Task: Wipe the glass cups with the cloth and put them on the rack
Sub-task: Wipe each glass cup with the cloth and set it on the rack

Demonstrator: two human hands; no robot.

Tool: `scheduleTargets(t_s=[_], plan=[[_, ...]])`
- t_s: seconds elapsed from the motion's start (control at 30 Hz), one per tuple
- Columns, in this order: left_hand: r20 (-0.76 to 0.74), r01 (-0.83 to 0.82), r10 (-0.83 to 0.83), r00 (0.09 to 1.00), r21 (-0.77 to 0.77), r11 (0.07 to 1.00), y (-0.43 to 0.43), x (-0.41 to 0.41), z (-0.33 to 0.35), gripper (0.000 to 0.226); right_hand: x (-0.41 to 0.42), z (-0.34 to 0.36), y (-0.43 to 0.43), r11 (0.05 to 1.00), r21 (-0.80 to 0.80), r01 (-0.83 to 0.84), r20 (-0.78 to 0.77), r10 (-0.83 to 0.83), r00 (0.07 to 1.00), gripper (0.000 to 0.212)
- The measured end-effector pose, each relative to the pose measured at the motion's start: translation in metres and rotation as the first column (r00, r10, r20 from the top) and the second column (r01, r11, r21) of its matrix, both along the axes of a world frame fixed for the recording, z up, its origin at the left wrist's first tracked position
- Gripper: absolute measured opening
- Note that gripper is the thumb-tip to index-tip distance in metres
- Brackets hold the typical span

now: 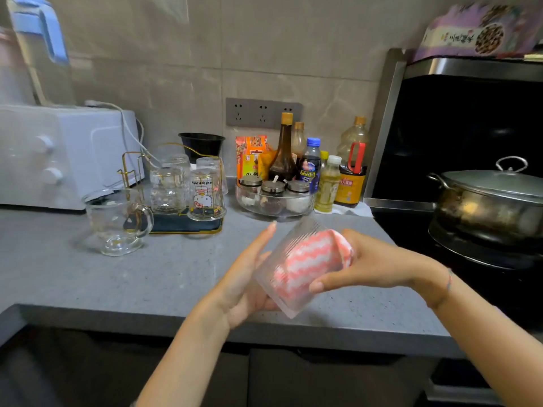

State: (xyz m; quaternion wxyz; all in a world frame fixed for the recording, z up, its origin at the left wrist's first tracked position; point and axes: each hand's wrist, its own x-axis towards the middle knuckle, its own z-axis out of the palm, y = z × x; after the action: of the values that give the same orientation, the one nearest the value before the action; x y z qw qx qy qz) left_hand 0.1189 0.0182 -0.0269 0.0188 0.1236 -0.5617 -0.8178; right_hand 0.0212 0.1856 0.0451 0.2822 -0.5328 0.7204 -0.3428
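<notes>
My left hand [246, 277] cradles the ribbed glass cup [271, 254] from below and behind. It is tilted with its mouth toward my right so the other hand can get in. My right hand [376, 262] has its fingers buried in the cup behind the pink-and-white cloth [342, 245], thumb clamped outside the wall; that pinch lets me rub the glass. All this hangs over the near bench [88, 274]. Far left, the gold wire rack [129, 163] holds upended cups to drain, a Hello Kitty glass [205, 195] nearest. A handled glass mug [117, 221] stands upright beside it, probably awaiting wiping.
</notes>
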Motion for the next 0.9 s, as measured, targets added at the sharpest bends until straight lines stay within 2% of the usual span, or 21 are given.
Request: scheduleTargets(t_s=[0.1, 0.2, 0.3, 0.33, 0.4, 0.43, 0.57, 0.7, 0.8, 0.9], plan=[[-0.091, -0.084, 0.088, 0.992, 0.054, 0.995, 0.002, 0.004, -0.008, 0.085, 0.005, -0.005, 0.004, 0.992, -0.124, 0.04, 0.033, -0.036, 0.999, 0.029], [-0.169, -0.246, 0.24, 0.956, -0.014, 0.969, 0.02, 0.005, -0.006, 0.084, 0.017, -0.015, -0.004, 0.98, -0.192, 0.043, -0.084, -0.06, 0.995, 0.035], [-0.186, -0.461, 0.443, 0.877, -0.065, 0.885, 0.028, -0.003, -0.008, 0.098, 0.027, -0.033, -0.015, 0.968, -0.248, 0.039, -0.153, -0.079, 0.985, 0.041], [-0.228, -0.519, 0.49, 0.841, -0.083, 0.851, 0.028, -0.004, -0.007, 0.088, 0.03, -0.038, -0.017, 0.958, -0.282, 0.051, -0.14, -0.093, 0.986, 0.043], [-0.335, -0.608, 0.55, 0.765, -0.094, 0.788, 0.027, -0.005, -0.006, 0.045, 0.034, -0.044, -0.018, 0.94, -0.332, 0.084, -0.07, -0.113, 0.991, 0.047], [-0.387, -0.633, 0.552, 0.738, -0.115, 0.765, 0.026, -0.005, -0.006, 0.033, 0.035, -0.045, -0.018, 0.936, -0.338, 0.095, -0.031, -0.112, 0.993, 0.05], [-0.554, -0.669, 0.474, 0.684, -0.219, 0.71, 0.019, -0.004, -0.011, 0.038, 0.039, -0.041, -0.021, 0.934, -0.34, 0.112, 0.17, -0.057, 0.984, 0.056], [-0.651, -0.684, 0.362, 0.667, -0.344, 0.643, 0.012, -0.003, -0.015, 0.031, 0.039, -0.035, -0.021, 0.93, -0.334, 0.152, 0.42, 0.003, 0.907, 0.048], [-0.717, -0.676, 0.257, 0.648, -0.386, 0.627, 0.011, -0.001, -0.013, 0.038, 0.037, -0.031, -0.021, 0.924, -0.341, 0.173, 0.476, 0.011, 0.879, 0.039], [-0.696, -0.634, 0.227, 0.681, -0.406, 0.658, 0.011, 0.0, -0.011, 0.054, 0.033, -0.028, -0.021, 0.918, -0.344, 0.199, 0.469, -0.016, 0.883, 0.035]])
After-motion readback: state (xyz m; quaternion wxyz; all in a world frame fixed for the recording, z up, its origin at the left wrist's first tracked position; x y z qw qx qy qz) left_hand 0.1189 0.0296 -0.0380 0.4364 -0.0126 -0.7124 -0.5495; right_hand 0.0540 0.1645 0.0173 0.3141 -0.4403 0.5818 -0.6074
